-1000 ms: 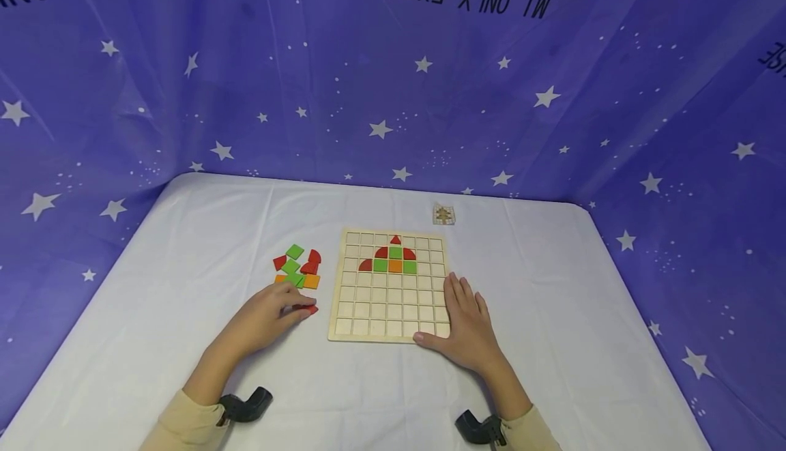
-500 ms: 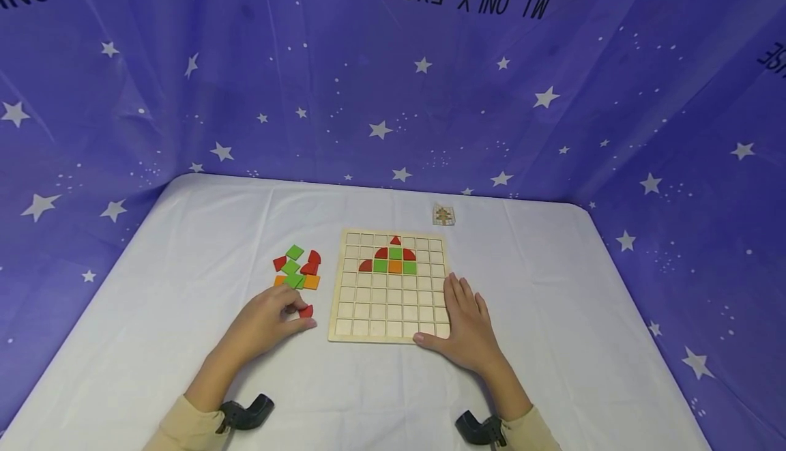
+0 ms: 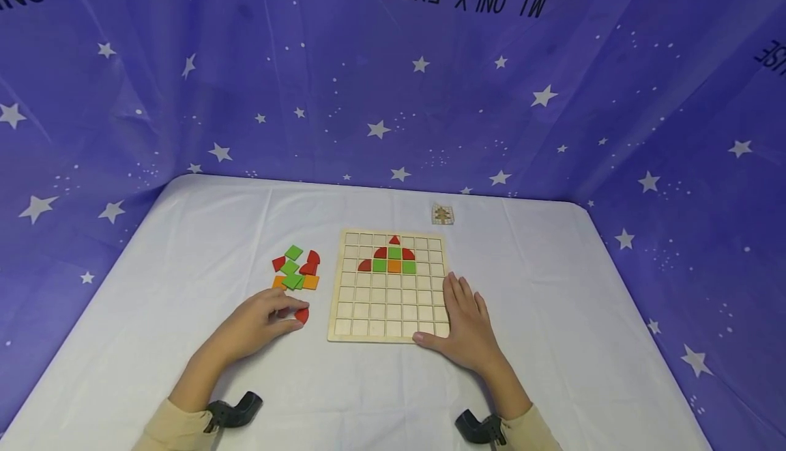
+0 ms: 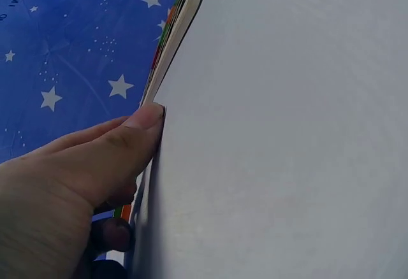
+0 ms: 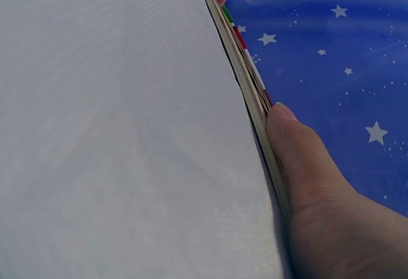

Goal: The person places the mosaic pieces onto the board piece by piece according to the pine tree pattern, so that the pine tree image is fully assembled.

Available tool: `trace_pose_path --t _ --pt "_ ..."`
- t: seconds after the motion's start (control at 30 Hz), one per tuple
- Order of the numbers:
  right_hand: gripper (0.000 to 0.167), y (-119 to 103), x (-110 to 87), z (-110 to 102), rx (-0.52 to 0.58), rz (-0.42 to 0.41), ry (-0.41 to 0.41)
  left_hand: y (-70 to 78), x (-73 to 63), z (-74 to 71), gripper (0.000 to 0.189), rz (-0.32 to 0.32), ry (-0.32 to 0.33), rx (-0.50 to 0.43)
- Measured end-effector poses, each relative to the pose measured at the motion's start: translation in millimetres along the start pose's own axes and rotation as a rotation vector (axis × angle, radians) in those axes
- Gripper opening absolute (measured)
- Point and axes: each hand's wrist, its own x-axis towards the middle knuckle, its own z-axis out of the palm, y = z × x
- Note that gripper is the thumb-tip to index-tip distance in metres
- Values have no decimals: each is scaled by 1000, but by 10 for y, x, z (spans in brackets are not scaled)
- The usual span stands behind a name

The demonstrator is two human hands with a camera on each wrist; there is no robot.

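Note:
In the head view, a red quarter-circle tile (image 3: pixel 302 315) sits between the thumb and index finger of my left hand (image 3: pixel 258 321), which pinches it just above or on the cloth. Behind that hand lies a loose group of green square tiles (image 3: pixel 293 252), orange square tiles (image 3: pixel 311 282) and red tiles (image 3: pixel 314 257). My right hand (image 3: pixel 469 325) rests with spread, straight fingers along the right edge of the wooden grid board (image 3: pixel 362 311), its thumb on the front rim. On the board's upper rows, red, green and orange tiles form a stepped shape topped by a red triangle (image 3: pixel 395 240).
A small card with a brown tree-like pattern (image 3: pixel 443 215) lies behind the board. White cloth (image 3: pixel 552 287) covers the table, and a purple star-printed curtain (image 3: pixel 381 82) surrounds its back and sides. Each wrist carries a black camera mount (image 3: pixel 236 410).
My left hand has shifted slightly left and toward the near edge with the red quarter-circle tile, which has turned between the fingers. The right hand and board stay put.

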Motion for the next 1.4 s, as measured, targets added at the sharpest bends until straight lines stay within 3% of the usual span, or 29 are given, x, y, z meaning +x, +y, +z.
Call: trace_pose_path --t 0.2,0.57,1.0,1.4 --pt "133 -3 -2 -4 -2 4 -4 32 13 21 24 10 60 23" --pt "132 -17 -2 -11 3 -2 -5 -29 -20 17 32 -17 22 -31" --pt "133 -13 -8 -11 8 -2 1 -14 -21 78 24 -20 97 4" --pt "132 -8 -4 -8 2 -3 1 92 55 54 22 43 156 1"
